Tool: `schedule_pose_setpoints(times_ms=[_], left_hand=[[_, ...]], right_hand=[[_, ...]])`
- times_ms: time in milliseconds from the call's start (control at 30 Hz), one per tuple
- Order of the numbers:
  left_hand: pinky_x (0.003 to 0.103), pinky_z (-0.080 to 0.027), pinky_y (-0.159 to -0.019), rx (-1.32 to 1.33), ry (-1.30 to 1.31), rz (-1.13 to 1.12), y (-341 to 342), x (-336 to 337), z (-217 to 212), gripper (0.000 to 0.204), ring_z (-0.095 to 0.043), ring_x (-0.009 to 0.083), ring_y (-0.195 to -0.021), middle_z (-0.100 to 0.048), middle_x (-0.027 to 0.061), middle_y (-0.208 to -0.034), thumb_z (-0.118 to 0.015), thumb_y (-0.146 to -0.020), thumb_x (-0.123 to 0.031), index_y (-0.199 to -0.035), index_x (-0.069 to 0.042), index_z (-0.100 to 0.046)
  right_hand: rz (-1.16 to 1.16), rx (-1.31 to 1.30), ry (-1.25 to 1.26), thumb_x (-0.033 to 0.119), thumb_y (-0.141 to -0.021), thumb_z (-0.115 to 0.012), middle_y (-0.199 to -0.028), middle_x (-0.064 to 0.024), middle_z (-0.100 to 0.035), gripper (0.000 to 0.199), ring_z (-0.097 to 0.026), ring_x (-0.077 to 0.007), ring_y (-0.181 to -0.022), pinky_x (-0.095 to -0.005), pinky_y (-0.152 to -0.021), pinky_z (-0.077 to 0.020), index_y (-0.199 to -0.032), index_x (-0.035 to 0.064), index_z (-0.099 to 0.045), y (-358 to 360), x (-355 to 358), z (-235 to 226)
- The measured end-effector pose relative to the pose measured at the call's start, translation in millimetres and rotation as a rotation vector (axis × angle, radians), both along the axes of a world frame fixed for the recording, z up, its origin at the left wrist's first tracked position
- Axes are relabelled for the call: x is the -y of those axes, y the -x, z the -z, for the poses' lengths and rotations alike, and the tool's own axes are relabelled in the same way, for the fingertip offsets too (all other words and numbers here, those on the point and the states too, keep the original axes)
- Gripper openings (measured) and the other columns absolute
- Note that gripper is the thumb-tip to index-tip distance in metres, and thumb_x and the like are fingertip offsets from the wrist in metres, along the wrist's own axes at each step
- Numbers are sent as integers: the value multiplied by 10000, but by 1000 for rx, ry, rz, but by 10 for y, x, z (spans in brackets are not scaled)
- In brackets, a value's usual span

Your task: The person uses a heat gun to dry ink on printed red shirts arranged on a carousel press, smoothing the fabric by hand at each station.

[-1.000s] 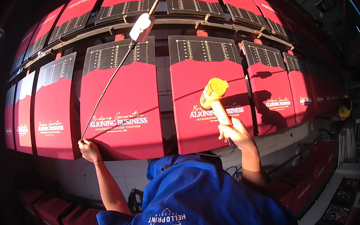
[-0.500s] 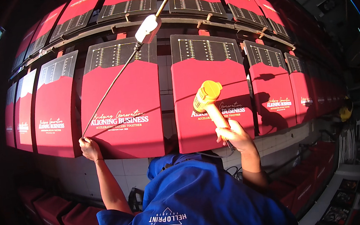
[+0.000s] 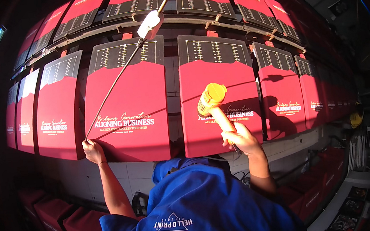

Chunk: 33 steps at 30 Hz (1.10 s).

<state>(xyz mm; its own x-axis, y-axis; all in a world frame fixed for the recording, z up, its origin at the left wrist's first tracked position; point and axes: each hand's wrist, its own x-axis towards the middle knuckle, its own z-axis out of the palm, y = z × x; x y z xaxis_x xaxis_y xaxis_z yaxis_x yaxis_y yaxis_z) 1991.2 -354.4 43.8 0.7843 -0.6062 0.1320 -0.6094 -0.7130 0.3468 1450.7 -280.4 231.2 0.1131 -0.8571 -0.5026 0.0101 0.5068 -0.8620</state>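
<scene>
- right hand wrapped tight round the handle of a yellow heat gun, nozzle end up and tilted left, held in front of a red panel on the right of centre.
- left hand closed on the lower end of a dark cable, pressed at the lower left corner of the centre red panel.
- cable running up and to the right across that panel to a white plug near the top, then on upward out of view.
- hands well apart, 1 on each of the 2 middle panels.
- rows of matching red panels with dark gridded tops, hung on dark rails, 1 row above another, curving off to both sides.
- blue shirt filling the lower middle, both forearms rising from it.
- pale tiled wall below the panels.
- red pieces stacked low at the left.
- shadow of the heat gun falling on the next panel to the right.
</scene>
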Motion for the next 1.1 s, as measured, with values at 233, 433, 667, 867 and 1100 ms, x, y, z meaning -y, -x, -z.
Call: schedule_pose_setpoints(times_ms=[233,433,667,867,1100], left_hand=[[526,-487,-770,2,1,0,-37,6,37,347,-639,431,-902,-680,183,-1013,-441,-957,-348,-1168,-111,-582],[526,-489,-760,19,-9,8,-30,12,25,345,-641,427,-896,-683,175,-1012,-440,-956,-345,-1166,-110,-582],[527,-490,-767,-2,4,2,23,-1,-17,349,-642,425,-904,-681,173,-1024,-434,-957,-352,-1160,-112,-587],[529,-489,-772,2,7,14,-55,-4,49,362,-642,426,-909,-682,176,-1022,-432,-959,-350,-1175,-104,-586],[527,-489,-772,-3,-7,15,3,-4,-9,363,-641,428,-906,-681,181,-1020,-436,-957,-348,-1179,-102,-585]], right_hand=[[113,-38,112,124,-910,-599,-748,-39,-601,126,-618,-105,-634,-219,-514,-480,-901,-2,-604,-16,92,42],[28,12,101,149,-913,-614,-751,-38,-602,157,-621,-101,-638,-221,-512,-480,-954,1,-581,23,79,54],[21,24,-64,168,-892,-637,-752,-31,-599,204,-629,-108,-641,-231,-497,-474,-989,7,-559,-67,-65,-68],[79,-11,-81,168,-877,-633,-760,-34,-596,223,-624,-115,-631,-235,-488,-470,-1005,5,-552,0,-279,-40],[96,-3,-93,163,-877,-633,-786,-38,-593,234,-621,-118,-634,-236,-490,-473,-1012,-9,-552,9,-374,-51]])
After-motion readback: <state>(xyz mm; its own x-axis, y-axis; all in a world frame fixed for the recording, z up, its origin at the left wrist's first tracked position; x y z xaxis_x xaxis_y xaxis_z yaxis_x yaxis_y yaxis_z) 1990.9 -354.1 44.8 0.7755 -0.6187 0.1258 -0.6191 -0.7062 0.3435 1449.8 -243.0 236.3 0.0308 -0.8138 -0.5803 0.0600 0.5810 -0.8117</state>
